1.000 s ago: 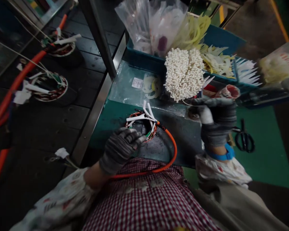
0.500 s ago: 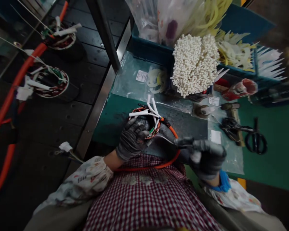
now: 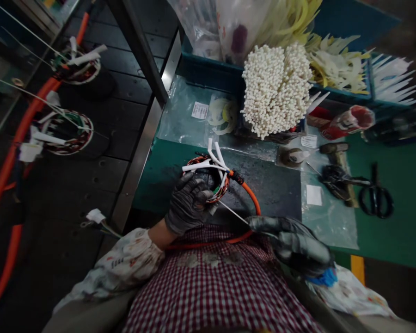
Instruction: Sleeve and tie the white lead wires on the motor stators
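A round wound coil [image 3: 219, 186] with white sleeves and an orange cable [image 3: 253, 203] lies on the green bench [image 3: 395, 236] in front of me. My gloved left hand [image 3: 188, 203] is closed on the coil's near rim. My gloved right hand [image 3: 293, 243] is low at the bench's near edge, fingers pinched on a thin white strip [image 3: 233, 212] that runs up-left to the coil.
A bundle of white tie heads [image 3: 277, 90] stands behind the coil, with blue bins of white and yellow strips [image 3: 336, 69]. Black scissors [image 3: 376, 199], a red tape roll [image 3: 350, 121] and small tools lie at right. Two other coils [image 3: 67, 129] sit on the dark conveyor at left.
My right hand came down from the tie bundle to the bench's near edge, drawing a thin white strip to the coil. My left hand closed on the coil's rim and stayed there.
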{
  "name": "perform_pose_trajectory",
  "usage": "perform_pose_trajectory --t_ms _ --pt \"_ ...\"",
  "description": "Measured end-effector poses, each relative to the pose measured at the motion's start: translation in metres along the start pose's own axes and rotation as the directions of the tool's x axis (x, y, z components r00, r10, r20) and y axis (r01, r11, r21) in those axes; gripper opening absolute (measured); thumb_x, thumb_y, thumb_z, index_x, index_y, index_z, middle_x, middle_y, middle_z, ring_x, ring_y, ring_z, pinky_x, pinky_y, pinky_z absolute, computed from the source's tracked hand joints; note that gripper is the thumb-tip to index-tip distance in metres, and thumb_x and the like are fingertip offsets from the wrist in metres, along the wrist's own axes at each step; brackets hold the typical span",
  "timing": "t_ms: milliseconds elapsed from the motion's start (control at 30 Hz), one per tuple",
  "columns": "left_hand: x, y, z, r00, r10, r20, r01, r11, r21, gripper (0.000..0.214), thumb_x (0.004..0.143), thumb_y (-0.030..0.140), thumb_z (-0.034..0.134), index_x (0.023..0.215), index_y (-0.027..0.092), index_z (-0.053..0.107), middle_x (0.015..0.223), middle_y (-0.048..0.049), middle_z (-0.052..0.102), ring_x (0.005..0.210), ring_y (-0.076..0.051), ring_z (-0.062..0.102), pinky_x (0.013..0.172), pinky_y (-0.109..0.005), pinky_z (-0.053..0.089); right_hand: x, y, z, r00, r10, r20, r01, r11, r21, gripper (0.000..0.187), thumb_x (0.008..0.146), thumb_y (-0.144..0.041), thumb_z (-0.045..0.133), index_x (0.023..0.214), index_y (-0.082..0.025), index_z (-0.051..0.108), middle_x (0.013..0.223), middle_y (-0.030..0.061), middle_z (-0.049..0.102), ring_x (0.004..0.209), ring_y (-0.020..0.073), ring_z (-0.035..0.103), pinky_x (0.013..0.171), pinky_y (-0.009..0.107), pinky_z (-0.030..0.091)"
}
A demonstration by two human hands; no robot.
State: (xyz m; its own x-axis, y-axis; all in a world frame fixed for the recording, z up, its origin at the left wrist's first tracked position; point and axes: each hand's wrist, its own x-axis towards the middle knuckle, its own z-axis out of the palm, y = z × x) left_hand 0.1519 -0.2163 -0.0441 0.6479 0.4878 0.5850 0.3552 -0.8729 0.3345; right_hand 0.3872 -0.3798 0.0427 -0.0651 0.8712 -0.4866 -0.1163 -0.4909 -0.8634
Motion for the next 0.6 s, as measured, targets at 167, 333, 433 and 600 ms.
perform_pose_trajectory --t_ms 167,333,433,600 --pt "0.003 0.002 -0.001 0.999 0.019 -0.03 -0.017 0.999 0.038 0.019 0.097 0.034 0.071 0.106 0.026 0.057 0.102 -0.0028 0.076 0.105 -0.024 0.075 0.11 -0.048 0.058 0.0 -0.001 0.002 0.998 -0.036 -0.058 0.04 0.997 0.067 0.048 0.089 -0.072 0.076 0.112 -0.032 0.091 0.119 0.0116 0.086 0.109 0.034 0.082 0.101 0.05 0.068" --pt "0.0 0.002 0.001 1.0 -0.01 -0.017 0.01 1.0 0.016 0.023 0.092 0.033 0.077 0.106 0.027 0.06 0.106 -0.0028 0.075 0.116 -0.027 0.073 0.111 -0.048 0.054 -0.003 -0.005 0.002 0.996 -0.087 -0.011 0.087 0.996 -0.035 0.054 0.095 -0.073 0.068 0.121 -0.03 0.089 0.128 0.0128 0.084 0.125 0.0374 0.079 0.117 0.055 0.059" --pt "0.0 0.001 0.001 1.0 -0.006 -0.029 0.007 1.0 0.024 0.019 0.095 0.034 0.074 0.105 0.027 0.06 0.103 -0.002 0.075 0.113 -0.025 0.074 0.111 -0.046 0.055 -0.001 -0.004 -0.002 0.985 -0.162 0.05 0.167 0.978 -0.124 0.053 0.102 -0.069 0.061 0.127 -0.03 0.086 0.126 0.0127 0.085 0.123 0.0355 0.08 0.113 0.052 0.063" --pt "0.0 -0.002 0.001 1.0 0.016 -0.019 -0.016 0.999 0.03 0.015 0.098 0.037 0.072 0.103 0.028 0.061 0.102 0.0003 0.078 0.107 -0.022 0.075 0.112 -0.044 0.055 0.036 0.014 0.002 0.884 -0.448 0.131 0.462 0.802 -0.379 0.029 0.104 -0.042 0.069 0.124 -0.029 0.084 0.114 0.0093 0.087 0.103 0.0286 0.086 0.093 0.042 0.071"
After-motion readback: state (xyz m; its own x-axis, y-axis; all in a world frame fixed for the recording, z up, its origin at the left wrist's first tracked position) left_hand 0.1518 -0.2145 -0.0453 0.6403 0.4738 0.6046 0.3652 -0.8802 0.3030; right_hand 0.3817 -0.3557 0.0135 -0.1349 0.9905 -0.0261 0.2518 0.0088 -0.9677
